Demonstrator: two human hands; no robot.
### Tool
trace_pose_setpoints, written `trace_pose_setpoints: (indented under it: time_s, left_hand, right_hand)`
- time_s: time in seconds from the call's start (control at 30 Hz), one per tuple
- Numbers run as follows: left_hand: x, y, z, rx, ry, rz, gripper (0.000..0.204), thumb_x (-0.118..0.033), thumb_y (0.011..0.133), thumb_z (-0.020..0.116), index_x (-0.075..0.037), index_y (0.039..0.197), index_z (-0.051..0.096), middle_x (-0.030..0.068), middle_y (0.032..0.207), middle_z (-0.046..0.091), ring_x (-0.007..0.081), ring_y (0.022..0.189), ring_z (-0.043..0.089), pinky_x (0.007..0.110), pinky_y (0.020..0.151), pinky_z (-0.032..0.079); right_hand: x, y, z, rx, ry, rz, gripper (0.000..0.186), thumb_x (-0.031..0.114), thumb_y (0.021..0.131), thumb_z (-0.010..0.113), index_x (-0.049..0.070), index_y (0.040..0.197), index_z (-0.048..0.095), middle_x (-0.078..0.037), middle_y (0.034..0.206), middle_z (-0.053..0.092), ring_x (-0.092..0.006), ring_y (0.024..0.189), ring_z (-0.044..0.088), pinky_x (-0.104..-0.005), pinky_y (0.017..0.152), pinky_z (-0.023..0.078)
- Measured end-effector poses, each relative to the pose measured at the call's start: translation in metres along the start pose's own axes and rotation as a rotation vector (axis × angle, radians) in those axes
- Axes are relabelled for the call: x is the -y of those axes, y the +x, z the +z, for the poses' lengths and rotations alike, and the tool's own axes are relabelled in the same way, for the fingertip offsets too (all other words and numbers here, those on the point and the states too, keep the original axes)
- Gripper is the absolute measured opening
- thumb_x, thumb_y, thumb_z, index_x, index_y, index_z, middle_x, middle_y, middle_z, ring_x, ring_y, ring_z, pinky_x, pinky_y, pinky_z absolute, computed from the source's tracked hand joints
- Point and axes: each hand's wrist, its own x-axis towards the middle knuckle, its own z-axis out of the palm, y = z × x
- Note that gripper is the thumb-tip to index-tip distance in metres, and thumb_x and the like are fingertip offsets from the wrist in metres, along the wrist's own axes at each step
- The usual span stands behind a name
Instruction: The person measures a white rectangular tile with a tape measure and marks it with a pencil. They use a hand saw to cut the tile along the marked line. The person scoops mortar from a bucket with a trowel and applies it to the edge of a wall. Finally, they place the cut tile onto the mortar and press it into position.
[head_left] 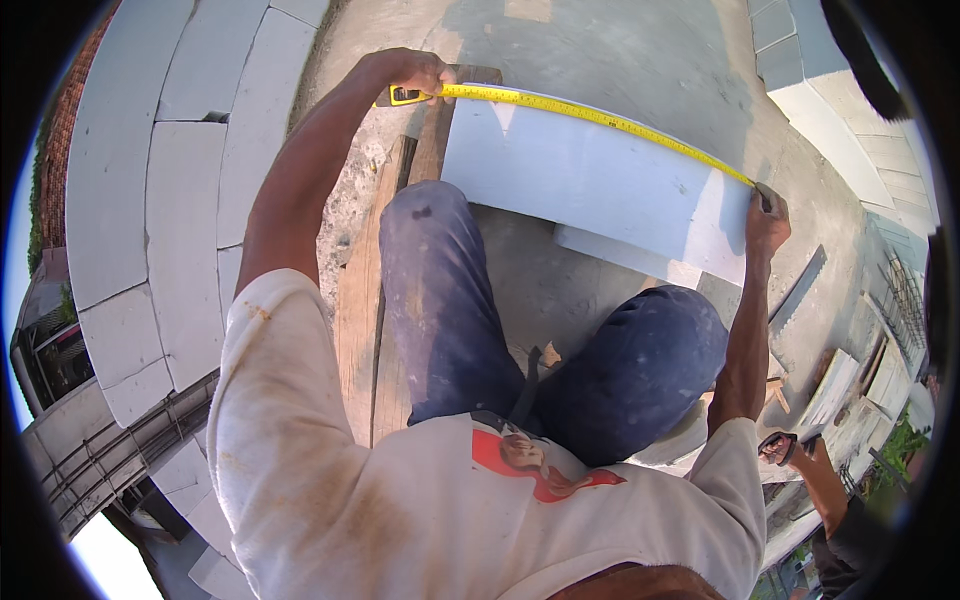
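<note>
The camera sits up on the head, left of its twin, and looks down. The white shirt (420, 520) is closest. Past the blue knees (660, 335), the left hand (424, 72) and right hand (768, 222) look farther off.

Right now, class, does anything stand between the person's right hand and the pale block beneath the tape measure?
Nothing visible does: the right hand is at the right end of the pale block, gripping the yellow tape measure stretched along the far edge.

tape (613, 122) tip: hidden by right hand (768, 221) | co-worker (823, 490): cut off
</note>
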Motion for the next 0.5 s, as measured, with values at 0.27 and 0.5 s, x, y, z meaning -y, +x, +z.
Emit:
trace_pose_setpoints:
  time_s: [0.27, 0.5]
  left_hand:
    - [-0.007, 0.007, -0.007, 0.036, -0.08, 0.057, 0.026, -0.02, 0.094, 0.06, -0.016, 0.114, 0.076, 0.0012, 0.099, 0.077, 0.0171, 0.094, 0.068, 0.037, 0.083, 0.052]
    - [0.011, 0.013, 0.0, 0.01, -0.116, 0.109, 0.025, -0.009, 0.09, 0.063, -0.01, 0.11, 0.077, 0.005, 0.099, 0.077, 0.0176, 0.09, 0.069, 0.037, 0.08, 0.053]
  right_hand:
    - [0.002, 0.003, -0.009, 0.049, -0.063, -0.003, 0.019, 0.018, 0.091, 0.072, 0.015, 0.108, 0.08, -0.009, 0.105, 0.076, -0.0262, 0.099, 0.073, -0.036, 0.089, 0.056]
    - [0.01, 0.002, -0.004, 0.07, -0.025, 0.0, 0.02, 0.019, 0.091, 0.071, 0.013, 0.108, 0.08, -0.01, 0.104, 0.076, -0.026, 0.097, 0.074, -0.0363, 0.087, 0.057]
